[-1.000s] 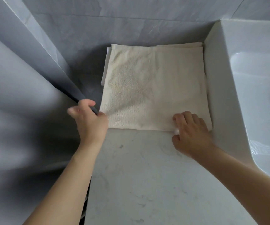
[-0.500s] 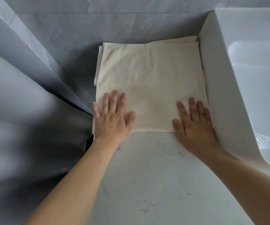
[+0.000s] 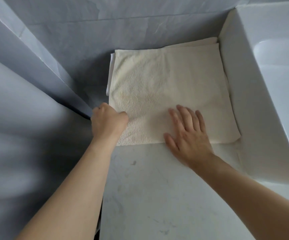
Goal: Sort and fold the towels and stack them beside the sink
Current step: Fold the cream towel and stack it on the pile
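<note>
Cream terry cloth, a folded square towel (image 3: 168,94), lies on the pale marble-look counter (image 3: 157,196), pushed against the outer wall of the white ceramic sink (image 3: 244,84) and close to the grey tiled wall (image 3: 105,28). White layers of another folded towel (image 3: 110,75) peek out beneath its left and far edges, so it tops a stack. The left hand (image 3: 108,122) sits at the near-left corner with fingers curled under; it seems to pinch the towel's edge, though the fingertips are hidden and I cannot tell for sure. The right hand (image 3: 187,134) lies flat with fingers spread wide, pressing the near edge down.

Judging by this, the step is squaring the top towel on the pile. The risk is a tug from the left corner dragging the whole top layer askew, or bunching the cloth under the flat palm, since terry grips itself. A pull toward the counter's left edge could also tip the pile's corner off.
</note>
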`<state>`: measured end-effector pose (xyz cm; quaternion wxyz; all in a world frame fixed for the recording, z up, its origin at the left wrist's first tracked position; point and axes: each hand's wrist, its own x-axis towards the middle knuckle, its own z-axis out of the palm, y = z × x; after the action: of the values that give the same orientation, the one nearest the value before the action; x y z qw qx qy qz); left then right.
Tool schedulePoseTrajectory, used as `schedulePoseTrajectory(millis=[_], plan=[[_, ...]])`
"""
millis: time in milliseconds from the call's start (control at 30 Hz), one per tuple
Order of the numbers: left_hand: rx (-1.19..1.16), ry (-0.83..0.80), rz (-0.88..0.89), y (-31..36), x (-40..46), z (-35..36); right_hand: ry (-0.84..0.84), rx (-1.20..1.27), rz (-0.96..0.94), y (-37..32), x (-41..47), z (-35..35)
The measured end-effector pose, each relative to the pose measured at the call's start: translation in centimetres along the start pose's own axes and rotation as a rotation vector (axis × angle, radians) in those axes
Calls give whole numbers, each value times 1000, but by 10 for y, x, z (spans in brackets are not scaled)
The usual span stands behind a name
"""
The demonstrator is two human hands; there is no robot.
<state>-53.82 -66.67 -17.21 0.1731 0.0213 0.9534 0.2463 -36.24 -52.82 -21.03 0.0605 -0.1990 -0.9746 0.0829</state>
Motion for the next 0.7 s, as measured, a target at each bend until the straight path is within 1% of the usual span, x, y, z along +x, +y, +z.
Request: schedulePoseTrajectory(millis=[67, 133, 167, 233, 300, 433, 500, 567, 700], plan=[[-108, -37, -41, 10, 0, 0, -4, 12, -52, -7, -4, 7], [-207, -78, -110, 12, 5, -1, -3, 34, -57, -6, -6, 8], [-236, -73, -130, 11, 7, -1, 2, 51, -46, -6, -6, 8], [-246, -40, -104, 7, 12, -3, 8, 73, -19, -6, -6, 7], [-267, -64, -84, 8, 15, -7, 8, 83, -1, -8, -5, 6], [-434, -323, -208, 19, 11, -17, 33, 105, 38, -9, -5, 3], [-492, -385, -265, 19, 10, -24, 32, 102, 39, -9, -5, 1], [-553, -380, -264, 17, 6, -30, 26, 101, 37, -9, -4, 2], [-615, -337, -199, 11, 3, -29, 16, 96, 58, -10, -3, 1]])
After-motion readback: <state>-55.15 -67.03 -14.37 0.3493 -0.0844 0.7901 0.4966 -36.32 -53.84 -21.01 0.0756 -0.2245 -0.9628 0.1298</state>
